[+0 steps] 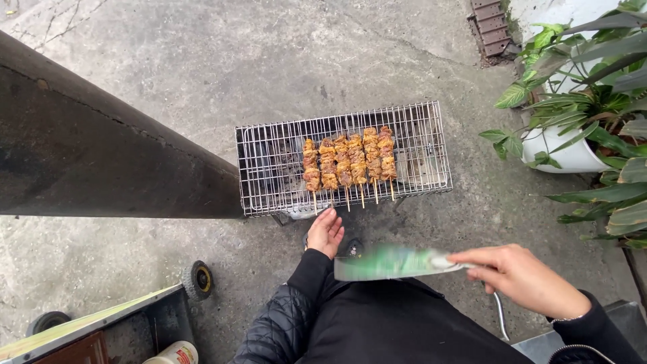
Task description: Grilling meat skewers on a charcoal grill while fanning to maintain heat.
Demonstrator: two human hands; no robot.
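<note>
Several meat skewers (349, 164) lie side by side on a wire grill rack (421, 155) set low on the concrete ground. My left hand (326, 232) hovers just below the skewer sticks, fingers apart, holding nothing. My right hand (522, 278) grips a flat green and white sheet (389, 263), blurred with motion, held level in front of the grill's near edge. Black sleeves cover both of my arms.
A big dark slanted beam (87, 148) crosses the left side. A white pot (569, 154) with leafy green plants stands at the right. A cart corner with a small wheel (199, 279) and a can (174, 354) lies at bottom left. A drain grate (490, 25) is up top.
</note>
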